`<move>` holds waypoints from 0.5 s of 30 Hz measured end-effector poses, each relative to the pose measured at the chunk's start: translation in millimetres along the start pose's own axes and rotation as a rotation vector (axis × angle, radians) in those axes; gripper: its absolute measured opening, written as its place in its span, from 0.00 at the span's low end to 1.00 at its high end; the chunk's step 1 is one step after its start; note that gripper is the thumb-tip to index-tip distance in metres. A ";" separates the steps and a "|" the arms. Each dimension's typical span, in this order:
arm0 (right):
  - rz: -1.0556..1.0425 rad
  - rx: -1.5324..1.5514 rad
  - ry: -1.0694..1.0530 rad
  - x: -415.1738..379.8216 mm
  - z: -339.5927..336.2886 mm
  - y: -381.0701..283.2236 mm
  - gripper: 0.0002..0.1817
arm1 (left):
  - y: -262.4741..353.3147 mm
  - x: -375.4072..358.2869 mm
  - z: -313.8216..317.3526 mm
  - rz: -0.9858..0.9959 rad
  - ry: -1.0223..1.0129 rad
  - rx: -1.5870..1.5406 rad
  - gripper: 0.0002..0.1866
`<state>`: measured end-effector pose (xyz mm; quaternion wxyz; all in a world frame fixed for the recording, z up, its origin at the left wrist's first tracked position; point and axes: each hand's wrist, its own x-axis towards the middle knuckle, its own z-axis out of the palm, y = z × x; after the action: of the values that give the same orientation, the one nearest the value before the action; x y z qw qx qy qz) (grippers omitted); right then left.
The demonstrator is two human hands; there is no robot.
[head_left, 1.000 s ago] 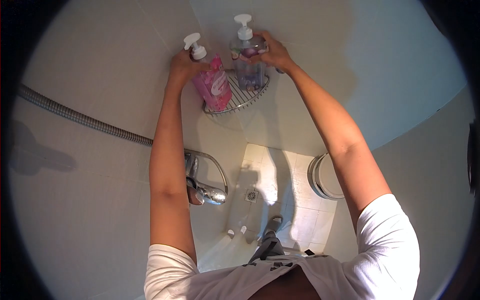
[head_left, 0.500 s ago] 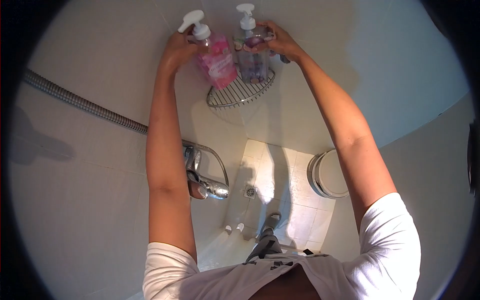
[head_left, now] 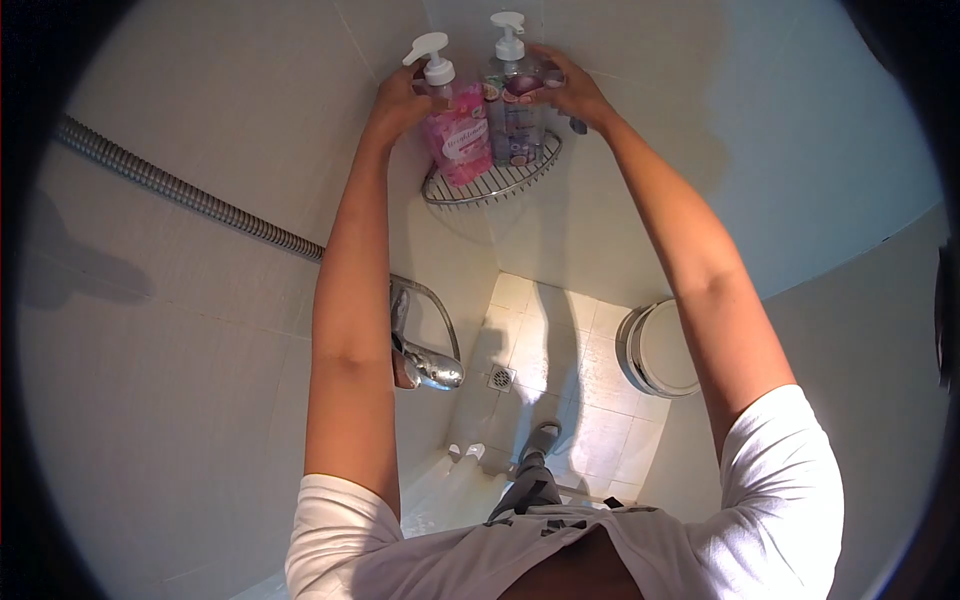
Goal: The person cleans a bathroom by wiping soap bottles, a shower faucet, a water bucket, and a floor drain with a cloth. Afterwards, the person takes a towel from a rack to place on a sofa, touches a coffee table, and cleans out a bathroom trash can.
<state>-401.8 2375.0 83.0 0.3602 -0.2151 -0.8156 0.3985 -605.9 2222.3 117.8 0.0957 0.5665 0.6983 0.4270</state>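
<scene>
A pink pump bottle (head_left: pixel 464 140) with a white pump top stands on the left of a wire corner shelf (head_left: pixel 508 185). My left hand (head_left: pixel 402 102) is closed around its upper left side. Beside it, a clear pump bottle (head_left: pixel 518 130) with purple fruit pictures and a white pump stands further back on the same shelf. My right hand (head_left: pixel 572 92) grips that one from the right, fingers across its upper part. The two bottles are close together, nearly touching. Part of each hand is hidden behind its bottle.
A ribbed metal shower hose (head_left: pixel 200 190) runs along the left wall to a chrome tap (head_left: pixel 432 368) below my left arm. A lidded white bucket (head_left: pixel 660 350) stands on the tiled floor at right, with a floor drain (head_left: pixel 502 378) left of it.
My left hand has brought the pink bottle right and slightly down, onto the shelf and nearer the clear bottle. My right hand and the clear bottle appear slightly further right.
</scene>
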 end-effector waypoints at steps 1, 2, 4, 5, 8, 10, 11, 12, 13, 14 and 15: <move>0.001 0.000 -0.006 -7.0 8.5 4.5 0.40 | -3.6 2.5 2.1 0.034 0.026 -0.056 0.38; 0.039 0.047 0.267 -23.5 21.5 -0.7 0.36 | -9.2 6.0 4.1 0.067 0.052 -0.112 0.37; 0.159 0.090 0.519 -41.2 46.4 24.8 0.31 | -13.9 12.0 4.7 0.087 0.055 -0.069 0.37; 0.240 0.089 0.498 -48.6 59.9 47.3 0.29 | -15.3 14.2 4.5 0.110 0.056 -0.023 0.36; 0.119 0.121 0.135 -83.4 91.2 33.3 0.22 | -15.7 21.2 3.1 0.182 0.063 0.156 0.32; -0.379 -0.267 -0.061 -73.5 109.3 30.1 0.12 | -19.2 27.2 3.0 0.189 0.060 0.187 0.31; -0.382 -0.264 -0.063 -68.5 117.8 26.8 0.12 | -20.1 30.2 3.5 0.204 0.055 0.216 0.30; -0.440 -0.330 -0.103 -62.6 125.9 21.6 0.08 | -16.7 30.1 3.4 0.203 0.057 0.219 0.30; -0.494 -0.397 -0.143 -57.4 133.5 16.9 0.05 | -13.7 29.4 4.7 0.194 0.069 0.285 0.30; -0.357 -0.486 -0.357 -49.6 139.7 11.0 0.07 | -10.8 29.4 6.1 0.185 0.084 0.349 0.30; -0.360 -0.485 -0.360 -43.9 155.1 27.5 0.07 | -9.9 31.0 7.1 0.182 0.088 0.350 0.30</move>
<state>-489.4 2286.4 -23.0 0.2136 -0.0735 -0.9618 0.1546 -619.1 2252.8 117.2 -0.0737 0.6161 0.7113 0.3303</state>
